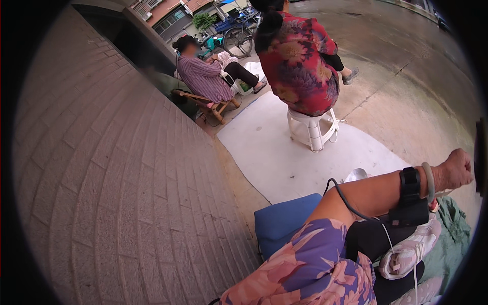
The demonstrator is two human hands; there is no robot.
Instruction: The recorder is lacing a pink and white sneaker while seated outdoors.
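Note:
My left arm crosses the lower right from a purple and pink floral sleeve. At the right edge my left hand (pixel 456 170) is closed in a fist. What its fingers hold is hidden; a thin pale strand shows just below it. A light bangle (pixel 429 183) and a black strap (pixel 409 185) circle the wrist, with a black box-shaped device (pixel 409 213) below and a dark cable along the forearm. Beneath the arm is a pink and white sneaker (pixel 410 250), white cord running over it. My right hand is out of view.
A blue block-shaped thing (pixel 282 221) lies beside my arm. Ahead, a person in a red floral top (pixel 297 61) sits on a white stool (pixel 316 134) over a white sheet (pixel 254 137). Another in stripes (pixel 206 79) sits by the tiled wall (pixel 122 193). Green cloth (pixel 455 236) lies at right.

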